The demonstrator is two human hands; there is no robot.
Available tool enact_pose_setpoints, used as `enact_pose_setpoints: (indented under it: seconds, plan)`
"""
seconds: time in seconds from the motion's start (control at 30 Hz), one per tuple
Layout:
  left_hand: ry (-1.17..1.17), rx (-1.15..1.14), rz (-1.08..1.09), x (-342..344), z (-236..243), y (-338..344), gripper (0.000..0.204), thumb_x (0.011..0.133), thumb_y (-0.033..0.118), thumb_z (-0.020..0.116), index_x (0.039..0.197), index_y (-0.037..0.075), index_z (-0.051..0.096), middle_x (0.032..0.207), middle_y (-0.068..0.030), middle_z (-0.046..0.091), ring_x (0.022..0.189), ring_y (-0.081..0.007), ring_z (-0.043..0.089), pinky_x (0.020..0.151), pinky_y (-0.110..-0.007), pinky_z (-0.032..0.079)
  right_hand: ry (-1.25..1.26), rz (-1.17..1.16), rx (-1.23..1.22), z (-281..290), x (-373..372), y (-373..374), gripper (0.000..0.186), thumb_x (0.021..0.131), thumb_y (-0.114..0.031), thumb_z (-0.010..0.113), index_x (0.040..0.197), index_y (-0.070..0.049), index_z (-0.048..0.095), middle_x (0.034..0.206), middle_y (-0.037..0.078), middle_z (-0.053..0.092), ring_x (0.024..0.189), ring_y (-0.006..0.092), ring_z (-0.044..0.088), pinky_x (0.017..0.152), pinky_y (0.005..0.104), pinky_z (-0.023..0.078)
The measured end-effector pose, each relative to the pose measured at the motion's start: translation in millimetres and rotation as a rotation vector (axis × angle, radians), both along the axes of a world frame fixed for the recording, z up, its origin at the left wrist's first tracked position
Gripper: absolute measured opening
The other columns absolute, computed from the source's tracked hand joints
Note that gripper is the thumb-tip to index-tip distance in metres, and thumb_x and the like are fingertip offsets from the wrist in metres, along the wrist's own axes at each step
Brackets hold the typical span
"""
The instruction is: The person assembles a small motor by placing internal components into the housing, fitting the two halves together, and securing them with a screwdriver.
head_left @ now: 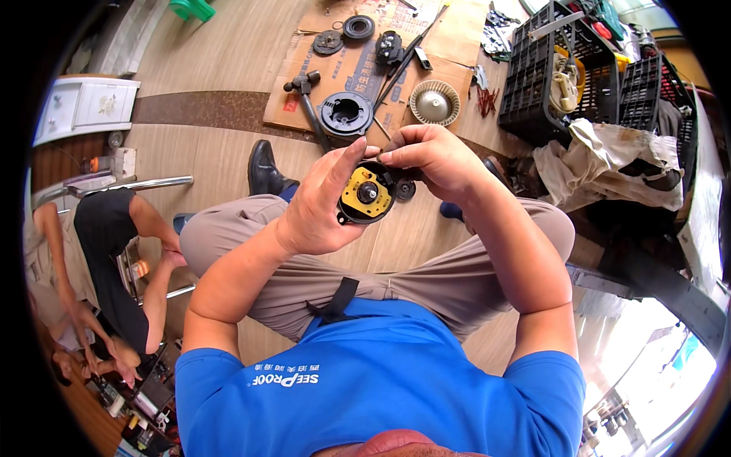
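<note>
Printed matter in the head view. Shirt: white lettering (285, 378) stands on the chest of the blue shirt (396, 358), inverted in this view; it combines a bold line of Latin capitals, one of them enlarged, with a line of smaller Chinese characters. Cardboard: the flattened brown sheet (449, 67) on the floor (205, 53) bears large pale-blue Chinese characters (361, 79), partly covered by the objects lying there. A red block (290, 103) near its left edge carries pale marks too small to read, and faint red print (403, 13) toward the far edge is likewise illegible.
</note>
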State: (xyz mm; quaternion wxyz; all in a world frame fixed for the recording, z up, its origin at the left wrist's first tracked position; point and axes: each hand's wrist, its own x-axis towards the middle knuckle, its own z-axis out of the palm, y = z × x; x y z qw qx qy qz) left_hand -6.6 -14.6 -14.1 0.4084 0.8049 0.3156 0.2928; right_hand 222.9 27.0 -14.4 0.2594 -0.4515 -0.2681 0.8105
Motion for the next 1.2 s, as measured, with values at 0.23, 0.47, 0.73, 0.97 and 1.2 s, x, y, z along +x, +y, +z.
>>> enact_pose_setpoints:
  seconds: [0.23,0.47,0.73,0.97,1.2]
  plan:
    - [0.009,0.013,-0.013,0,-3,1,0.119,0.067,-0.006,0.078,0.16,0.013,0.007,0.135,-0.0233,0.052,0.118,-0.0326,0.06,0.099,-0.038,0.049,-0.053,0.071,0.111,-2,2,1,0.009,0.083,-0.004,0.073,0.088,0.002,0.068,0.081,0.006,0.068,0.074,0.014,0.066,0.07,0.0282,0.056]
    - [-0.061,-0.058,0.03,1,-4,-2,0.114,0.065,-0.003,0.079,0.158,0.008,0.015,0.13,-0.0214,0.056,0.116,-0.0341,0.06,0.099,-0.04,0.048,-0.002,0.092,0.083,3,5,3,0.012,0.085,-0.006,0.073,0.09,0.003,0.068,0.083,0.007,0.068,0.076,0.0145,0.067,0.072,0.0283,0.058]
    - [-0.075,-0.016,0.045,2,-4,-1,0.11,0.063,0.001,0.081,0.156,0.003,0.023,0.125,-0.02,0.059,0.112,-0.0357,0.059,0.097,-0.042,0.048,-0.046,0.132,0.1,3,5,2,0.012,0.089,-0.009,0.071,0.092,0.002,0.069,0.084,0.006,0.069,0.075,0.0135,0.066,0.072,0.0279,0.057]
    - [-0.119,-0.158,0.126,2,-4,-3,0.109,0.065,0.001,0.081,0.157,0.004,0.021,0.126,-0.0203,0.058,0.115,-0.035,0.059,0.1,-0.04,0.047,-0.191,0.126,0.302,8,-4,-2,0.017,0.091,-0.011,0.069,0.1,0.004,0.071,0.081,0.006,0.068,0.072,0.0106,0.063,0.067,0.0271,0.054]
    - [-0.015,-0.126,0.178,0,-1,1,0.114,0.067,-0.003,0.082,0.158,0.007,0.015,0.13,-0.0158,0.058,0.117,-0.0261,0.062,0.099,-0.034,0.048,-0.382,0.171,0.817,8,-7,-8,0.022,0.083,-0.006,0.071,0.103,0.004,0.068,0.094,0.015,0.063,0.086,0.0247,0.067,0.077,0.0341,0.054]
